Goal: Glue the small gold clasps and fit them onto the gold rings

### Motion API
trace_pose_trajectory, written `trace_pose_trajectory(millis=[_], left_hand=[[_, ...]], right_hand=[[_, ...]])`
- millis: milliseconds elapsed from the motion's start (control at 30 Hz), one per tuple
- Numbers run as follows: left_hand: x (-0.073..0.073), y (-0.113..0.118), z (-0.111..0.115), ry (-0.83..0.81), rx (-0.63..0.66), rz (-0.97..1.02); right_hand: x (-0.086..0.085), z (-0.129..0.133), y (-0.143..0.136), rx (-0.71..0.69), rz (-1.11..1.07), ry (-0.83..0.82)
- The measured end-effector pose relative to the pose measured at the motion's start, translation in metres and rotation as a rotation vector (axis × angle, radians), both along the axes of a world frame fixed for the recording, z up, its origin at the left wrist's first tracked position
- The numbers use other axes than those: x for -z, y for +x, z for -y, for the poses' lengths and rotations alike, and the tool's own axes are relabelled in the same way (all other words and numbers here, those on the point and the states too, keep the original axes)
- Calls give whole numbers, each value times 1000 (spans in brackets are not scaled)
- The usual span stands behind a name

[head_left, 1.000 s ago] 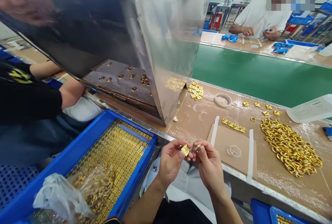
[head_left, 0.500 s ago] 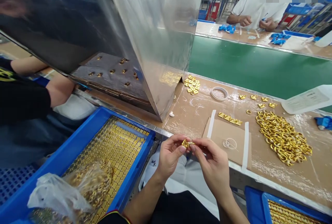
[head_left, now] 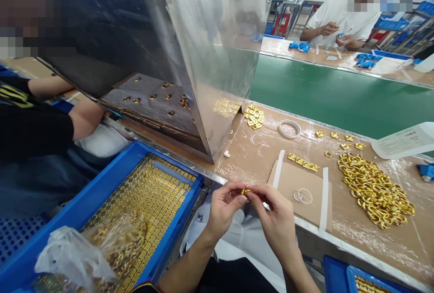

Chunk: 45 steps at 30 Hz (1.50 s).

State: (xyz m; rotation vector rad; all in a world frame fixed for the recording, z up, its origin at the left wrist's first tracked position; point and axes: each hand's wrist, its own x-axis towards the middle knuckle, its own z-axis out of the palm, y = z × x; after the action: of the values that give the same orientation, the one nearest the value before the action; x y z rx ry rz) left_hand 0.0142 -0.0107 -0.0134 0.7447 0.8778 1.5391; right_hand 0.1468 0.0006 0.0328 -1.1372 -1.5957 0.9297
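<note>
Fingertips (head_left: 242,200) have drawn closer together since a second ago. Beyond them spreads the brown worktop (head_left: 254,166); a blue tray (head_left: 166,241) sits to the left. Left hand (head_left: 222,209) and right hand (head_left: 276,209), both nearly closed, pinch small, half-hidden gold pieces (head_left: 243,191) between them.

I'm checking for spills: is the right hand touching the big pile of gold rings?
Apart. The head view shows taped cardboard between the right hand and the pile of gold rings.
</note>
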Motion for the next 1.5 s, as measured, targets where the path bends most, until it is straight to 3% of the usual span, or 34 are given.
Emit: trace_pose_trajectory(millis=[300,733,1067,1367,1500], left_hand=[[5,2,-1,-27,-15,46],[7,9,-4,-89,-69,190],[7,10,-2,-67,-45,200],[9,11,0,-145,-184,283],[9,9,-2,-158,-133,369]], right_hand=[[4,3,-6,30,4,41],[6,7,-9,14,-34,-35],[6,14,-10,45,104,14],[8,15,-22,81,62,75],[6,16,-29,112,80,121]])
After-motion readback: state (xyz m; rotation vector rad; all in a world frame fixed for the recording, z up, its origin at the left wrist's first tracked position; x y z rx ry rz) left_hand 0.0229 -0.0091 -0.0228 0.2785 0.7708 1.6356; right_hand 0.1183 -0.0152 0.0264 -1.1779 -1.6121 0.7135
